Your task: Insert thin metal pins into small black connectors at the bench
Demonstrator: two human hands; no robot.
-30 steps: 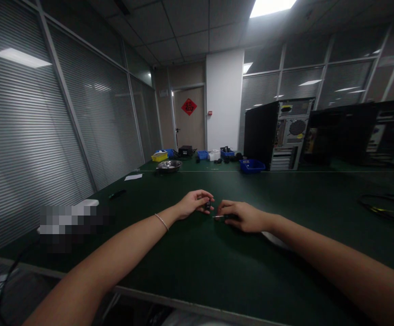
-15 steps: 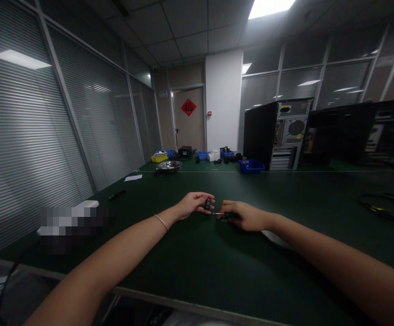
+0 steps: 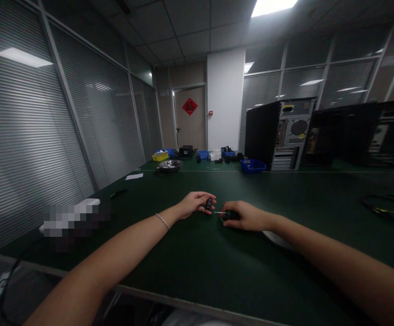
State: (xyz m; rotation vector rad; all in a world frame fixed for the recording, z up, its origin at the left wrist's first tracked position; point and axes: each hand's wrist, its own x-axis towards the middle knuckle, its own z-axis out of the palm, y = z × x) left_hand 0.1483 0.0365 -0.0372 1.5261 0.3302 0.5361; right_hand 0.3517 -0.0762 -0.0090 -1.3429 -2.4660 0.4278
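Observation:
Near the middle of the green table (image 3: 183,253), my left hand (image 3: 195,204) grips a small black part (image 3: 209,203) between thumb and fingers. Just to its right, my right hand (image 3: 242,216) is closed round the black handle of a screwdriver (image 3: 232,214). The thin metal shaft points left toward the small part, and its tip appears a little short of it. Fine details of the black part are too small to tell. A white object, partly hidden, lies under my right wrist.
A metal bowl (image 3: 170,166), a yellow tray (image 3: 160,156) and a blue bin (image 3: 253,166) stand toward the back. A computer case (image 3: 280,136) is at the back right. Black cables (image 3: 391,210) lie right, a paper (image 3: 134,176) left.
The fingers of my right hand have shifted on the screwdriver, so more of its handle shows. My left hand keeps its hold on the black part. The view has moved slightly.

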